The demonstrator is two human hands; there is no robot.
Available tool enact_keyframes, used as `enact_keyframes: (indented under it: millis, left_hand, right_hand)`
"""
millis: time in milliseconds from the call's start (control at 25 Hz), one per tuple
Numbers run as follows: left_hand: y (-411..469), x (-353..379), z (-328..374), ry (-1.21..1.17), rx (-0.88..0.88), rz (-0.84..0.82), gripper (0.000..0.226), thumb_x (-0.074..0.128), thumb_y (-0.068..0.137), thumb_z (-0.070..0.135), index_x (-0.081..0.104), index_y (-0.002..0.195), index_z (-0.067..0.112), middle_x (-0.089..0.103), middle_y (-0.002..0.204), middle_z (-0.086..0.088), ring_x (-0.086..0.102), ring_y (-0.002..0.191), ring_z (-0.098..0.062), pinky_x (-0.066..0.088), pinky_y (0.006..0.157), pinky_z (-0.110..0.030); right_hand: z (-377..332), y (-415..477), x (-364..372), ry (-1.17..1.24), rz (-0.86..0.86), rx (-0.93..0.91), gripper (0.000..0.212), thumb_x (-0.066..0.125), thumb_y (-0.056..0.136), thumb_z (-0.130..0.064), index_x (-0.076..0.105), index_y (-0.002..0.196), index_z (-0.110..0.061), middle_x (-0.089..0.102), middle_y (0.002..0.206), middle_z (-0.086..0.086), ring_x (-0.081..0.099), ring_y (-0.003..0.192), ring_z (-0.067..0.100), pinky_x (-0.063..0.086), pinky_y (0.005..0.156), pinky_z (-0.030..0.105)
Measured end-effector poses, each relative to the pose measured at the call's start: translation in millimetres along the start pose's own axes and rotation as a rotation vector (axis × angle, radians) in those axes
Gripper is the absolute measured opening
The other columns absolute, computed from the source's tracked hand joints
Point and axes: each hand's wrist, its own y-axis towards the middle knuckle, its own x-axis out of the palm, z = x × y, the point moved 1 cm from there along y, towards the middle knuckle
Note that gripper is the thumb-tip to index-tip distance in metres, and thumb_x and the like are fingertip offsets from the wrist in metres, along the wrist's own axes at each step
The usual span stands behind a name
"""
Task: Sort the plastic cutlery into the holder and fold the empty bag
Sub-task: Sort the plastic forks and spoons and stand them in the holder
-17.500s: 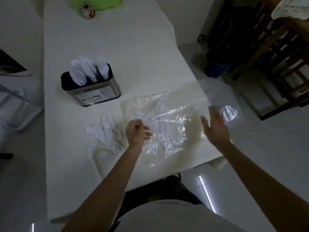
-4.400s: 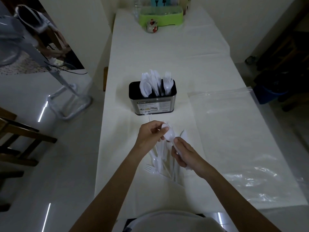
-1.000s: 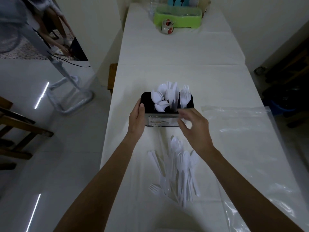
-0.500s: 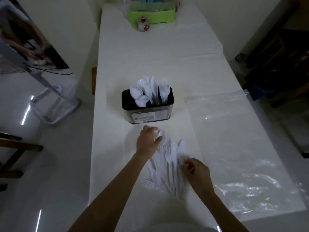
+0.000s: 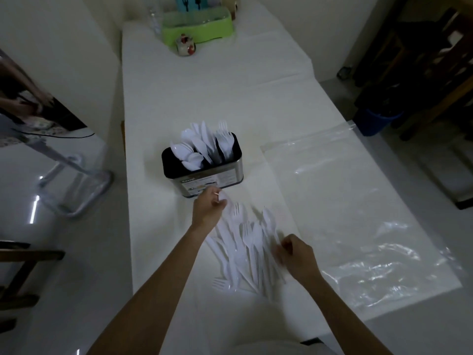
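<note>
Your left hand (image 5: 208,210) has its fingers curled round one plastic utensil (image 5: 223,201), just in front of the cutlery holder (image 5: 204,172). It looks like a spoon, though blur hides the shape. Your right hand (image 5: 297,256) is curled at the right edge of the loose pile (image 5: 245,248); I cannot tell whether it has hold of anything.

Take one piece at a time by the handle, check its head, then drop it handle down. In the holder spoons stand left, knives in the middle, forks right, all heads up.

The pile lies fanned on the table (image 5: 204,85), its long axes running away from you and most heads toward the holder. One stray fork (image 5: 221,285) at the near edge points left. The empty bag (image 5: 345,213) lies flat just right of the pile.
</note>
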Motion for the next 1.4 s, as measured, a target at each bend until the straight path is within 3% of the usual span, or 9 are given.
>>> enact_keyframes:
  millis: [160,360,520,760,840,960,1040,1280,1400]
  left_hand:
    - [-14,-18,13,-0.292,-0.010,0.115,0.017,0.065,0.083,0.004,0.060,0.095,0.014,0.066,0.085,-0.005,0.060,0.075,-0.017,0.049,0.068,-0.023]
    - [-46,-14,15,-0.404,-0.055,-0.135,0.012,0.070,0.079,0.001,0.065,0.087,0.008,0.070,0.085,-0.010,0.063,0.068,-0.019,0.054,0.068,-0.028]
    - [-61,0,10,-0.426,-0.089,-0.116,0.011,0.071,0.078,0.001,0.064,0.082,0.008,0.070,0.091,-0.013,0.065,0.063,-0.017,0.055,0.066,-0.027]
    - [-67,9,11,-0.155,0.065,-0.135,0.018,0.077,0.075,0.012,0.061,0.083,0.016,0.064,0.076,0.003,0.058,0.068,-0.007,0.043,0.058,-0.004]
    - [-68,5,4,0.025,0.195,-0.233,0.017,0.074,0.078,0.017,0.063,0.090,0.020,0.065,0.084,0.007,0.059,0.076,-0.008,0.046,0.067,-0.010]
    - [-71,2,-14,0.567,0.476,-0.446,0.025,0.070,0.082,0.023,0.067,0.107,0.024,0.062,0.108,0.005,0.053,0.098,-0.012,0.044,0.084,-0.026]
    - [-71,3,-18,0.755,0.596,-0.484,0.031,0.069,0.083,0.023,0.066,0.113,0.025,0.056,0.114,0.002,0.050,0.103,-0.014,0.041,0.087,-0.026]
    - [-61,16,-5,0.897,0.765,-0.496,0.021,0.063,0.086,0.026,0.070,0.105,0.021,0.057,0.107,0.000,0.047,0.102,-0.017,0.021,0.079,-0.021]
    - [-57,18,6,0.790,0.790,-0.399,0.013,0.062,0.088,0.028,0.069,0.095,0.020,0.065,0.097,0.002,0.052,0.095,-0.017,0.023,0.074,-0.023]
  right_hand:
    - [1,-1,-12,0.231,0.004,-0.036,0.009,0.055,0.092,-0.013,0.064,0.093,-0.014,0.071,0.069,-0.005,0.066,0.057,0.001,0.050,0.064,0.011]
    - [-22,-12,-9,0.662,-0.199,0.015,0.020,0.048,0.096,-0.010,0.064,0.107,-0.004,0.074,0.091,0.012,0.073,0.078,0.021,0.059,0.070,0.024]
    - [-40,-23,-5,0.608,-0.387,-0.036,0.025,0.044,0.098,-0.019,0.067,0.107,-0.011,0.074,0.095,0.008,0.071,0.083,0.023,0.058,0.078,0.034]
    - [-39,-34,-3,0.622,-0.419,0.043,0.031,0.038,0.101,-0.030,0.064,0.101,-0.013,0.042,0.056,-0.008,0.035,0.045,0.004,0.030,0.045,0.018]
    - [-30,-32,-5,0.589,-0.370,0.064,0.028,0.039,0.100,-0.028,0.062,0.096,-0.013,0.039,0.052,-0.011,0.031,0.041,0.002,0.027,0.041,0.016]
    - [-14,-29,-12,0.590,-0.305,0.110,0.028,0.038,0.101,-0.026,0.060,0.091,-0.014,0.038,0.046,-0.013,0.029,0.040,0.003,0.025,0.039,0.016]
    - [-7,-30,-14,0.587,-0.293,0.118,0.027,0.038,0.101,-0.026,0.060,0.091,-0.013,0.037,0.046,-0.013,0.029,0.040,0.003,0.025,0.039,0.015]
    - [-3,-34,-15,0.666,-0.308,0.093,0.028,0.036,0.101,-0.024,0.059,0.091,-0.011,0.038,0.053,-0.007,0.029,0.043,0.007,0.024,0.042,0.020]
    - [-3,-33,-17,0.648,-0.261,0.054,0.030,0.035,0.102,-0.024,0.058,0.089,-0.010,0.042,0.058,-0.002,0.037,0.044,0.009,0.031,0.043,0.022]
